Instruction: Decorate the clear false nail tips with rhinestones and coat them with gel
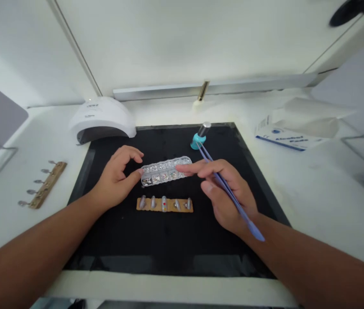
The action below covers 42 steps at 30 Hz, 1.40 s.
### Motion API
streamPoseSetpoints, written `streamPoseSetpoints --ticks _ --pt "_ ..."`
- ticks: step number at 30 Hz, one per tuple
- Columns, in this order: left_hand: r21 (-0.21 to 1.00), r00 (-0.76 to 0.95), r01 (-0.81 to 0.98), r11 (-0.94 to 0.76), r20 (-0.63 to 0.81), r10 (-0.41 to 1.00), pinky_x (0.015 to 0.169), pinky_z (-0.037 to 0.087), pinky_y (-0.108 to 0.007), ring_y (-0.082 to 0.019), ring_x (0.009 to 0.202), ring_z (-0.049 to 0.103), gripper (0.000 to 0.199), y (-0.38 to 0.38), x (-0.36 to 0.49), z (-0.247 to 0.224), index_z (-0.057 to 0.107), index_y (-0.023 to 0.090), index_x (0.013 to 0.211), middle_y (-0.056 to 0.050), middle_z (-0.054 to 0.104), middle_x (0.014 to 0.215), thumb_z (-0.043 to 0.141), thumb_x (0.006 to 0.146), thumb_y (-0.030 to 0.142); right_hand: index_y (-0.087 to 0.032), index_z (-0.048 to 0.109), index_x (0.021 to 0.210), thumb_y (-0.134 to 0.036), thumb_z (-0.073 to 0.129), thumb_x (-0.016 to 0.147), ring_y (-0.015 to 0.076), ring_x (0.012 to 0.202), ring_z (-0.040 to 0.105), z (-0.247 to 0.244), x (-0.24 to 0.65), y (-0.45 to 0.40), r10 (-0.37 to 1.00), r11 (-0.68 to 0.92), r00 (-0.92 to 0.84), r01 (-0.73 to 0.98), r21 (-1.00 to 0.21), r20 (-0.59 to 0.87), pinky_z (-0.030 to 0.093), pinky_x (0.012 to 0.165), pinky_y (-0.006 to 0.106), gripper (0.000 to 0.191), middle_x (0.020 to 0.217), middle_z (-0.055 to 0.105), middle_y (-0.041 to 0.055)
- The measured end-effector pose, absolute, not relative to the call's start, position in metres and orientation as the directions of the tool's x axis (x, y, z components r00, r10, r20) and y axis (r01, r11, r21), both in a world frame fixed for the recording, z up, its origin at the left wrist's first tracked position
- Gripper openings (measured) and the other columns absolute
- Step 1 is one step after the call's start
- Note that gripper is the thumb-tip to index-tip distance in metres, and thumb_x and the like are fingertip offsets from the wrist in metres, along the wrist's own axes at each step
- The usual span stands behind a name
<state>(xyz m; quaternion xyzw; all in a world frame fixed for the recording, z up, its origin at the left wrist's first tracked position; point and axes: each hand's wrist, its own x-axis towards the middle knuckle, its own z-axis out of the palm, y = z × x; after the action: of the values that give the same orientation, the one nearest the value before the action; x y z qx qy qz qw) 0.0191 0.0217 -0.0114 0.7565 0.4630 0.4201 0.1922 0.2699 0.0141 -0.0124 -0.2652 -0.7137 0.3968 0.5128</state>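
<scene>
between the hands, clear case; tweezers in right hand

This looks like a nail-art workstation, given the white domed lamp, strip of decorated nail tips, divided case of tiny gems, teal bottle and box marked "Alcohol Pads".

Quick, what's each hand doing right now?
Left hand: open, fingers curved, thumb at the left end of the case.
Right hand: closed around the tweezers, index finger stretched out over the case.
</scene>
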Motion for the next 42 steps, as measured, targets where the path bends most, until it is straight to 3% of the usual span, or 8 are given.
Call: streamPoseSetpoints --ticks 4,8,12,17,26,31,37,42 --pt "0.721 0.190 0.554 -0.416 0.377 0.907 0.094 0.049 -0.042 -0.021 0.100 0.059 0.013 0.025 0.020 -0.017 0.055 0.019 0.094 -0.007 0.062 0.100 0.055 0.082 0.020 -0.028 0.062 0.120 -0.043 0.046 0.101 0.0194 0.082 0.069 -0.020 0.268 0.014 0.765 0.592 -0.250 -0.089 -0.801 0.593 0.055 0.080 0.040 0.030 0.106 0.076 0.0043" --pt "0.759 0.188 0.562 -0.328 0.269 0.945 0.096 0.049 -0.042 -0.021 0.102 0.060 0.024 0.031 0.017 -0.021 0.058 0.017 0.104 -0.008 0.063 0.106 0.053 0.081 0.021 -0.033 0.067 0.121 -0.058 0.039 0.098 0.0174 0.065 0.064 -0.007 0.272 0.015 0.724 0.657 -0.185 -0.109 -0.746 0.664 0.054 0.064 0.036 0.043 0.087 0.077 0.0021" --pt "0.759 0.330 0.581 -0.292 0.108 0.938 0.095 0.050 -0.040 -0.021 0.102 0.063 0.029 0.040 0.011 -0.004 0.064 0.018 0.108 -0.007 0.068 0.108 0.057 0.081 0.024 -0.036 0.076 0.107 -0.063 0.047 0.093 0.0188 0.062 0.060 0.021 0.280 0.015 0.705 0.687 -0.120 -0.124 -0.715 0.699 0.050 0.054 0.036 0.042 0.074 0.070 0.0021" --pt "0.720 0.508 0.615 -0.321 -0.050 0.860 0.086 0.052 -0.036 -0.021 0.096 0.063 0.033 0.050 0.009 0.021 0.068 0.019 0.110 -0.005 0.068 0.100 0.062 0.084 0.037 -0.029 0.079 0.094 -0.047 0.067 0.087 0.0202 0.059 0.058 0.052 0.280 0.021 0.753 0.638 -0.093 -0.139 -0.757 0.652 0.044 0.053 0.038 0.022 0.069 0.065 0.0032" --pt "0.672 0.621 0.579 -0.461 0.003 0.784 0.097 0.042 -0.039 -0.023 0.108 0.054 0.037 0.054 0.010 0.009 0.064 0.019 0.117 -0.007 0.063 0.113 0.069 0.083 0.032 -0.022 0.072 0.096 -0.021 0.074 0.084 0.0156 0.065 0.065 0.063 0.256 0.059 0.811 0.446 -0.301 -0.236 -0.863 0.501 0.051 0.059 0.032 0.012 0.085 0.073 0.0024" --pt "0.630 0.644 0.564 -0.534 0.068 0.762 0.094 0.040 -0.040 -0.024 0.104 0.056 0.033 0.056 0.009 0.001 0.064 0.018 0.115 -0.007 0.065 0.113 0.069 0.084 0.030 -0.025 0.074 0.096 -0.026 0.076 0.081 0.0118 0.064 0.067 0.036 0.252 0.072 0.827 0.236 -0.470 -0.210 -0.949 0.310 0.056 0.059 0.027 0.015 0.081 0.074 -0.0005" --pt "0.646 0.651 0.515 -0.564 0.133 0.747 0.088 0.041 -0.037 -0.021 0.097 0.057 0.024 0.057 0.006 -0.003 0.066 0.016 0.110 -0.008 0.065 0.109 0.062 0.090 0.030 -0.024 0.078 0.091 -0.024 0.079 0.076 0.0122 0.064 0.068 0.027 0.255 0.075 0.840 0.089 -0.537 -0.014 -0.996 0.082 0.057 0.057 0.023 0.014 0.071 0.072 -0.0007" --pt "0.664 0.664 0.480 -0.573 0.151 0.732 0.090 0.042 -0.037 -0.020 0.098 0.057 0.024 0.057 0.005 -0.003 0.066 0.016 0.110 -0.009 0.066 0.108 0.049 0.098 0.028 -0.026 0.077 0.094 -0.034 0.078 0.079 0.0125 0.065 0.066 0.033 0.258 0.067 0.836 0.094 -0.540 -0.035 -0.995 0.098 0.056 0.062 0.026 0.017 0.070 0.069 -0.0011"
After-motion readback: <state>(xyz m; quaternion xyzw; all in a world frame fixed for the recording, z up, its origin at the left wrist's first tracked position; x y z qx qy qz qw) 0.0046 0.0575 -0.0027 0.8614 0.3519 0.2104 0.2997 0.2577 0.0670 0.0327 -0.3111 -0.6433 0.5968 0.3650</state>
